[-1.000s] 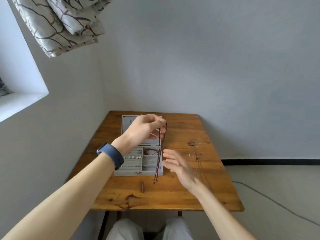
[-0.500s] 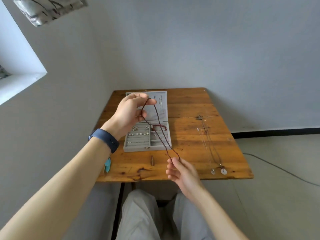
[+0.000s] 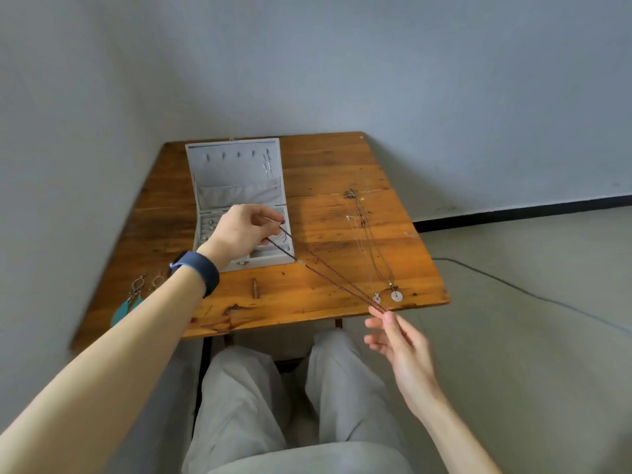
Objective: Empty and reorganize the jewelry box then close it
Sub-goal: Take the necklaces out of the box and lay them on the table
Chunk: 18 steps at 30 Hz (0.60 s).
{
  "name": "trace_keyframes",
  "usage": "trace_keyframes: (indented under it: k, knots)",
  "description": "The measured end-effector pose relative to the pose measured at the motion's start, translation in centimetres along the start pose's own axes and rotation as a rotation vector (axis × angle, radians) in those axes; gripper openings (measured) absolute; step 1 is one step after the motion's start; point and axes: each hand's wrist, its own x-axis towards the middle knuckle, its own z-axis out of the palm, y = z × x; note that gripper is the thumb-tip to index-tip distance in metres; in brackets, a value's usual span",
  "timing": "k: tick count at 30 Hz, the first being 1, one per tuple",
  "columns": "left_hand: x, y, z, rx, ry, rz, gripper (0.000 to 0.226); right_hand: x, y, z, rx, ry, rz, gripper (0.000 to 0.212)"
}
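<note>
— What's on your feed?
— I see a wooden table (image 3: 342, 165). The jewelry box (image 3: 236, 172) sits at its eleven o'clock, with the lid standing open.
— And the hands?
— My left hand (image 3: 239, 234) is over the box tray, thumb and fingertips pinching one end of a dark red cord (image 3: 328, 271). The right hand (image 3: 400, 343) is at five o'clock, off the near edge. Its fingers are nearly straight and loosely spread, and the cord's loop is caught on the uppermost tip, pulled taut.
— Anything smaller?
— Disc-pendant necklaces (image 3: 396, 295) lie at four o'clock and teal earrings (image 3: 126, 306) at eight.
</note>
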Motion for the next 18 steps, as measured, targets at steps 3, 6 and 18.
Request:
trace_keyframes:
  k: [3, 6, 18]
  knots:
    - [0.8, 0.1, 2.4, 0.320, -0.003, 0.118, 0.010, -0.1, 0.2, -1.5, 0.068, 0.089, 0.017, 0.031]
    - [1.5, 0.4, 4.3, 0.596, 0.016, 0.219, 0.012, -0.1, 0.7, -2.8, 0.121, 0.208, 0.020, 0.025]
    - [7.4, 5.6, 10.2, 0.597, -0.175, 0.194, 0.018, 1.9, 1.3, -7.8, 0.184, 0.533, 0.070, 0.007]
